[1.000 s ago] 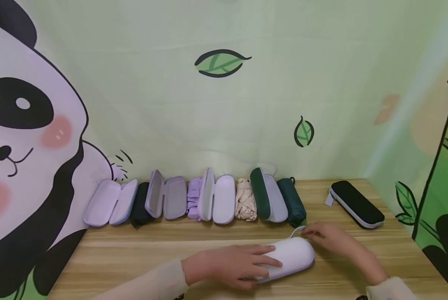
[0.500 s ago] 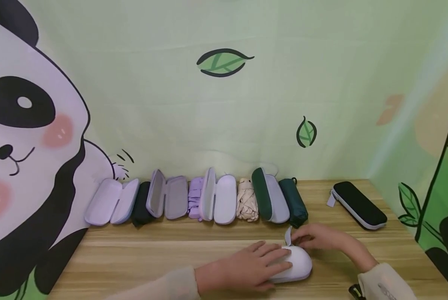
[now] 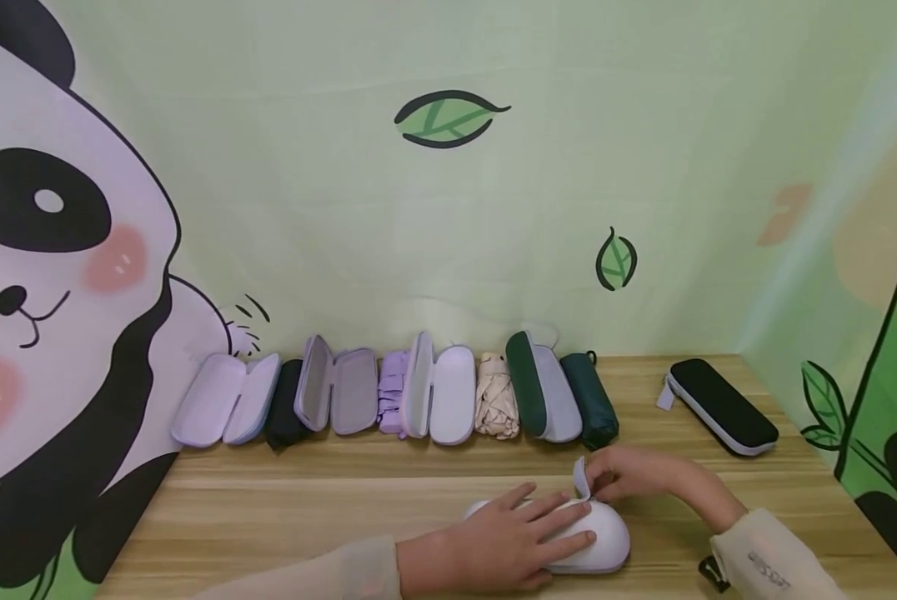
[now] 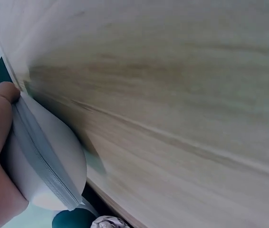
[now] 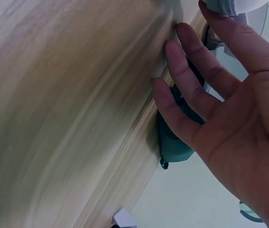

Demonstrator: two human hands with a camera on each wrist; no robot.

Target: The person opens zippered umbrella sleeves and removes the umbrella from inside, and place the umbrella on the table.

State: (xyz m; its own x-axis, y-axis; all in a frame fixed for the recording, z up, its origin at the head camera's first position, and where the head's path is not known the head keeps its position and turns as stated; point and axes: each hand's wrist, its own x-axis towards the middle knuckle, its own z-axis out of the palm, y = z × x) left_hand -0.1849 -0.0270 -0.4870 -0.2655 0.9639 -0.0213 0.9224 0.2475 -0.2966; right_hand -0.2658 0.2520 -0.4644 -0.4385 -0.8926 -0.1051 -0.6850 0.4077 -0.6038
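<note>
A white, rounded zip case [image 3: 609, 537] lies on the wooden table. My left hand [image 3: 512, 533] holds it down from above, fingers spread over the lid and thumb along the near side. In the left wrist view the grey zipper [image 4: 42, 159] runs round the case's edge, close to that hand's thumb. At the case's far right side my right hand [image 3: 624, 475] pinches at the zipper, beside the upright grey pull tab [image 3: 581, 477]. The right wrist view shows its thumb at the case, with the other fingers [image 5: 187, 76] extended away from it.
Along the back stands a row: open cases in lilac [image 3: 208, 400], grey [image 3: 354, 392], white [image 3: 452, 396] and green [image 3: 527, 387]. Between them are black [image 3: 287, 404], purple [image 3: 393, 392], beige [image 3: 496, 398] and teal [image 3: 589, 400] folded bundles. A black case [image 3: 722, 404] lies back right.
My left hand has slid right over the white case, which has turned more level across the table. My right hand has shifted left and slightly down at the zipper; the tab now stands upright.
</note>
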